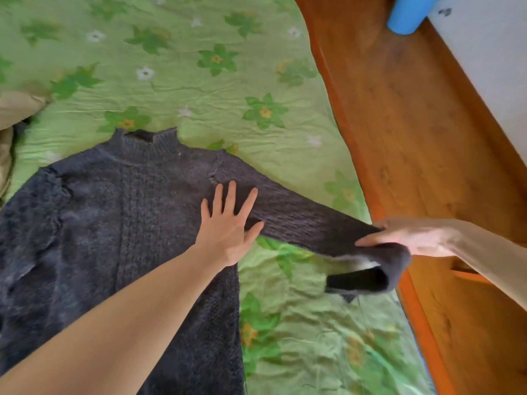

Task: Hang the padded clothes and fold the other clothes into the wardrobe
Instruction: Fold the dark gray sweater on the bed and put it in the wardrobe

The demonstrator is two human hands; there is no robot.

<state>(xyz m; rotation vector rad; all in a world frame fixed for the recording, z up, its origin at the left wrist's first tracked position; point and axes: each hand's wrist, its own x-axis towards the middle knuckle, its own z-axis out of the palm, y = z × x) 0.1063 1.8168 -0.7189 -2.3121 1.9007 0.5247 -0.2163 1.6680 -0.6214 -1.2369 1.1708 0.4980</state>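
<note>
A dark grey knitted sweater (114, 223) lies flat on the bed, collar pointing away from me. My left hand (228, 223) presses flat with spread fingers on its right shoulder, where the sleeve begins. The right sleeve (308, 220) stretches out to the right, lifted off the sheet. My right hand (410, 236) pinches that sleeve near the cuff, between thumb and fingers. The cuff (368, 277) folds over and hangs down below the hand.
The green floral bedsheet (199, 81) covers the bed. An orange wooden bed frame (413, 138) runs along the right side. A blue cylinder (407, 15) sits at the top right by a pale wall. A beige garment (17, 109) lies at the left edge.
</note>
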